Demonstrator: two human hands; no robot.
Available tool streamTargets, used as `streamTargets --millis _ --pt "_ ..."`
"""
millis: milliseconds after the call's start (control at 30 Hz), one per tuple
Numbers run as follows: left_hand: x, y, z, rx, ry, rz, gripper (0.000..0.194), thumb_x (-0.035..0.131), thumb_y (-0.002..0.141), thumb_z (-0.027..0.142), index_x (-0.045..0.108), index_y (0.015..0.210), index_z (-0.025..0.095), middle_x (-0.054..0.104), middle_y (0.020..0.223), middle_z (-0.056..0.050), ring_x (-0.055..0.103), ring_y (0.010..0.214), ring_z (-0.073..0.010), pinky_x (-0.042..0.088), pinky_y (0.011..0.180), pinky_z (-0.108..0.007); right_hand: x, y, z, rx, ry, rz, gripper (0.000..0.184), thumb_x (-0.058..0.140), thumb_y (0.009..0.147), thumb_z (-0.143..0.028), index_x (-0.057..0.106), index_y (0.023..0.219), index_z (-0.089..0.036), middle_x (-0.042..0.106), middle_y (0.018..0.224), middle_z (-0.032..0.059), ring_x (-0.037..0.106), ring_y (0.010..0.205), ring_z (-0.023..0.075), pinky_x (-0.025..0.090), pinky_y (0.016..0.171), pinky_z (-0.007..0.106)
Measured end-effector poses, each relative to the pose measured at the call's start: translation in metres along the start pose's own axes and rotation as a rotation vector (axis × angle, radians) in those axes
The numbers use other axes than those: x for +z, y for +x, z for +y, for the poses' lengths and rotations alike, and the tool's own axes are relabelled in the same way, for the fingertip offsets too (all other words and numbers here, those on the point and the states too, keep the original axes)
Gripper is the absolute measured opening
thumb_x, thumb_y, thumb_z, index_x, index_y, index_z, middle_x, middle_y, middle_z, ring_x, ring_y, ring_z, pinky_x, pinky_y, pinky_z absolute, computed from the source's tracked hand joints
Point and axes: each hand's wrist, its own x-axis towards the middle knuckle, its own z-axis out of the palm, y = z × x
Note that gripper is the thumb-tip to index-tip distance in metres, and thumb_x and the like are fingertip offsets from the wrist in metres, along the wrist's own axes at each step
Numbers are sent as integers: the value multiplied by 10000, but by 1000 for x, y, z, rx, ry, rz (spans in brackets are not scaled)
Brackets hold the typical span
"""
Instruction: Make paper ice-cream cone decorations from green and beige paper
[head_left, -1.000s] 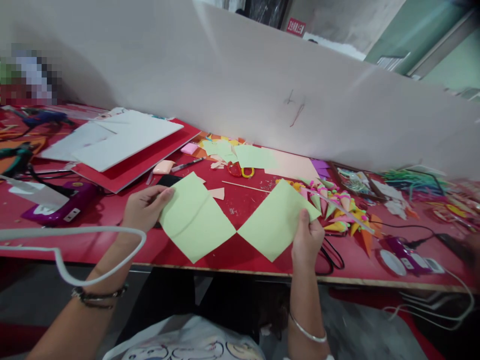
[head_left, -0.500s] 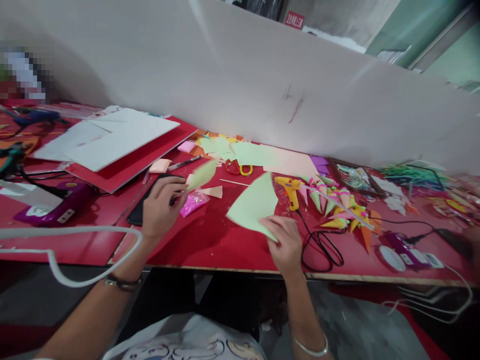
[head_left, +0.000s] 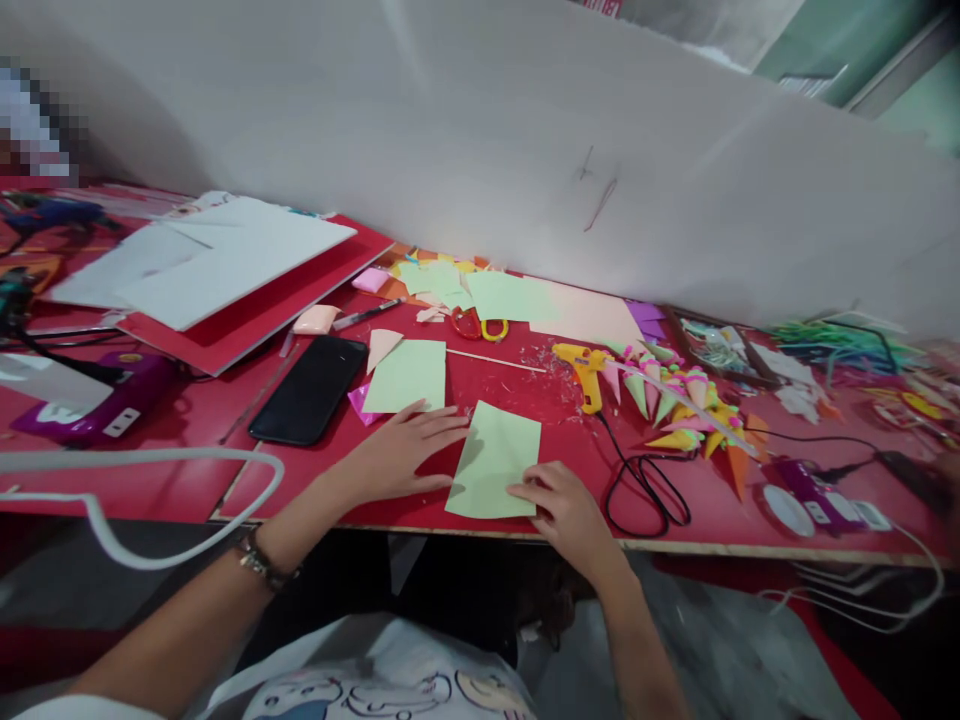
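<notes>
A light green sheet of paper (head_left: 491, 465) lies near the table's front edge, slightly curved along its bottom. My right hand (head_left: 566, 510) has its lower right edge between bent fingers. My left hand (head_left: 401, 455) is open and palm down, fingers stretched toward the sheet's left side. Just beyond that hand rests a second light green sheet of paper (head_left: 411, 375), partly over a pink plastic packet (head_left: 360, 402) and beside a peach paper piece (head_left: 382, 347).
A black phone (head_left: 309, 390) lies at left, near white boards (head_left: 240, 255). A yellow glue gun (head_left: 583, 372) with a looped cord, small paper cones (head_left: 679, 400) and a purple power strip (head_left: 817, 495) are at right. Scissors (head_left: 480, 326) and a thin stick (head_left: 495, 360) lie farther back.
Both green sheets have come down from the air onto the table. My left hand has let go of its sheet and moved right, toward the one at my right hand. The phone is now uncovered.
</notes>
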Motion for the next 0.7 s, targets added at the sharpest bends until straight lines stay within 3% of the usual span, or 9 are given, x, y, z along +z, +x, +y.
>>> streamTargets --millis 100,233,333,467,567,700 --pt "11 4 7 18 -11 -43 589 378 784 506 238 1308 275 313 1357 -16 202 1270 -168 -24 1036 -389 -9 3 3 -20 73 -42 397 489 700 -30 601 995 -270 522 1017 41 447 937 174 394 815 324" --pt "14 5 8 18 -17 -59 598 372 784 515 223 1313 277 309 1359 -19 179 1277 -183 -88 1018 -425 -14 12 10 -39 159 -86 196 495 783 -169 632 894 -255 519 1007 36 457 919 153 386 819 307" --pt "14 5 7 4 -34 -56 613 400 770 514 232 1310 277 299 1365 -25 208 1266 -191 -34 1029 -422 -10 23 10 -29 129 -40 168 466 814 -246 626 777 -209 533 914 34 459 846 143 380 771 291" --pt "16 5 4 -17 -78 -58 685 464 720 534 252 1307 251 250 1384 -47 233 1248 -218 159 1020 -375 1 43 6 -52 38 -11 173 442 829 -272 579 774 -183 525 878 33 446 834 146 352 751 286" --pt "17 5 1 -9 -117 -57 739 484 698 549 239 1314 224 269 1372 -60 247 1234 -232 220 1000 -357 8 56 4 -100 -58 -26 212 411 842 -305 562 767 -176 520 820 33 443 787 145 338 714 275" --pt "17 7 3 -30 -161 0 582 434 766 469 306 1268 203 359 1314 -64 301 1201 -216 228 1000 -357 15 68 7 -102 -207 -19 256 374 854 -339 537 754 -169 516 759 28 444 759 149 318 688 266"
